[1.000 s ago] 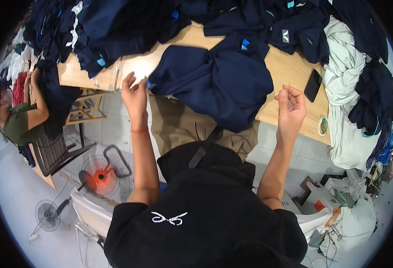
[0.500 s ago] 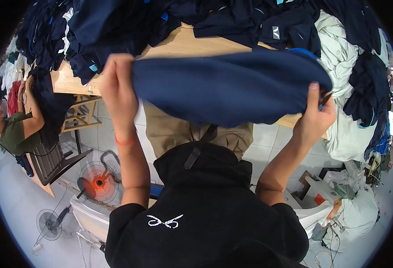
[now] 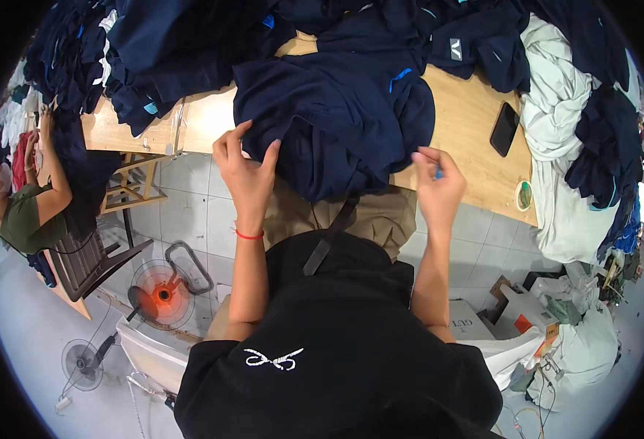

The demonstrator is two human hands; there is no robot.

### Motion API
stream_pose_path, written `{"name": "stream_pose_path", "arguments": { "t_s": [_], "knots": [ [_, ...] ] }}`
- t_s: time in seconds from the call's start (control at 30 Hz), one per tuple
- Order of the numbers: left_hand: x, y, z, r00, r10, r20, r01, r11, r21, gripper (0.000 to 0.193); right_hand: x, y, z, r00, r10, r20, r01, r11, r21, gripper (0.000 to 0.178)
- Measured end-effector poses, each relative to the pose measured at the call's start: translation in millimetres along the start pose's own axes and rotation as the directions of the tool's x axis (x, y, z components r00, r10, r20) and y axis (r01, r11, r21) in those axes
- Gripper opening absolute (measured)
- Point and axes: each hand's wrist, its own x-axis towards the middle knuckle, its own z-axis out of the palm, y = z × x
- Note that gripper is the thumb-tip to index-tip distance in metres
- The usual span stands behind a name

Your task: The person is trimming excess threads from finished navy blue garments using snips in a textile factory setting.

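Note:
A dark navy garment (image 3: 336, 117) lies bunched on the light wooden table (image 3: 475, 168), its near folds hanging over the front edge. On it shows a small bright blue strip (image 3: 401, 77). At the garment's left near edge is my left hand (image 3: 247, 164), thumb and fingers spread, gripping nothing. My right hand (image 3: 439, 183) is off the cloth at its right side, fingers curled in. Between them peeks a small blue object (image 3: 437, 173), mostly hidden, whose kind I cannot make out.
Heaps of navy garments (image 3: 175, 51) line the table's far side. To the right are a black phone (image 3: 505, 129), a round container (image 3: 524, 195) and white cloth (image 3: 556, 95). A seated person (image 3: 32, 208) works at far left; an orange-centred fan (image 3: 163, 295) stands on the floor.
The navy garment, stretched between both raised hands before, now lies on the table. Both hands have let go of it and come closer together. The phone has come into view.

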Motion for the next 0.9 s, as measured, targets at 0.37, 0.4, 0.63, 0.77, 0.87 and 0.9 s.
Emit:
{"name": "stream_pose_path", "arguments": {
  "t_s": [0.37,0.4,0.63,0.77,0.87,0.9],
  "knots": [
    [-23,-31,-5,0.996,-0.060,0.060,0.063,0.997,-0.049,0.026,-8,17,31,0.967,-0.253,0.031,0.254,0.961,-0.109,0.025],
    [-20,-29,-6,0.959,-0.268,0.088,0.281,0.931,-0.232,0.021,-2,14,23,0.966,-0.255,0.032,0.257,0.960,-0.108,0.025],
    [26,-23,-30,0.635,-0.279,0.721,0.624,-0.366,-0.691,0.030,35,-24,-37,0.681,0.498,0.537,-0.640,0.048,0.767,0.023],
    [48,-41,-59,0.791,-0.121,0.600,0.484,-0.477,-0.733,0.036,40,-14,-80,0.803,0.146,0.578,-0.579,-0.040,0.814,0.023],
    [51,-38,-73,0.816,-0.118,0.566,0.446,-0.496,-0.745,0.037,38,-21,-90,0.811,0.085,0.579,-0.578,-0.029,0.815,0.020],
    [52,-32,-80,0.829,-0.083,0.553,0.443,-0.507,-0.740,0.038,38,-29,-93,0.813,0.114,0.570,-0.573,-0.008,0.819,0.018]
  ]
}}
